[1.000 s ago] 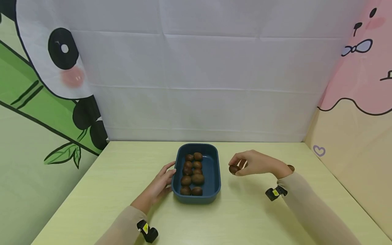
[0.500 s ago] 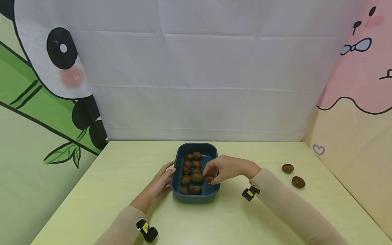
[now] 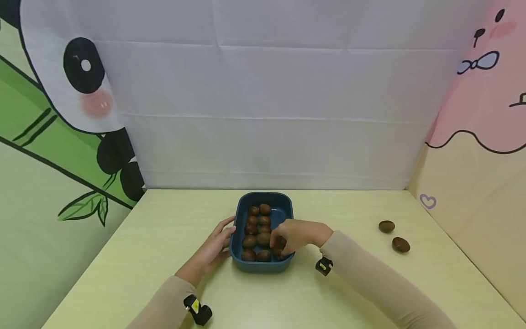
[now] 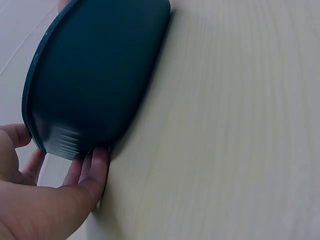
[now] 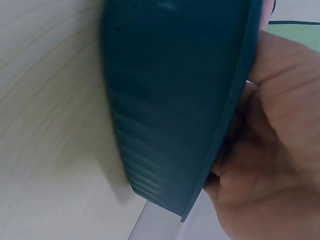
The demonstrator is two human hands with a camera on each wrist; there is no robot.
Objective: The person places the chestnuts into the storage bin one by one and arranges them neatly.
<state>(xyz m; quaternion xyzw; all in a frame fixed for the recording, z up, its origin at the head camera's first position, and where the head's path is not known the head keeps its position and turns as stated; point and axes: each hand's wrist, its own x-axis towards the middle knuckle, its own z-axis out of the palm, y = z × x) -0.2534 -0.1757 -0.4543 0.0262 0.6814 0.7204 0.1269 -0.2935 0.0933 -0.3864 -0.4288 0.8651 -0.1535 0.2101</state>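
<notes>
A dark blue rectangular box (image 3: 263, 267) stands on the table in the head view, with several chestnut-like brown nuts (image 3: 249, 241) in two columns in its left and middle part. My right hand (image 3: 297, 234) reaches over the right wall and pinches another brown nut (image 3: 278, 252) low inside the box, mostly hidden by the fingers. Against the left wall rests my left hand (image 3: 214, 246), its fingers extended along the outside and rim. In the left wrist view, the fingertips (image 4: 100, 157) touch the box's outer wall (image 4: 90, 80). The right wrist view hides the nut behind the wall (image 5: 170, 115).
Two loose brown nuts, one farther back (image 3: 386, 226) and one nearer (image 3: 400, 245), lie on the pale wooden table (image 3: 349, 297) at the right. A white cloth backdrop (image 3: 271, 114) rises behind the table, with cartoon-printed panels at both sides.
My right hand has carried the brown nut leftward from above the table and lowered it into the box's right side. The left hand has stayed at the left wall.
</notes>
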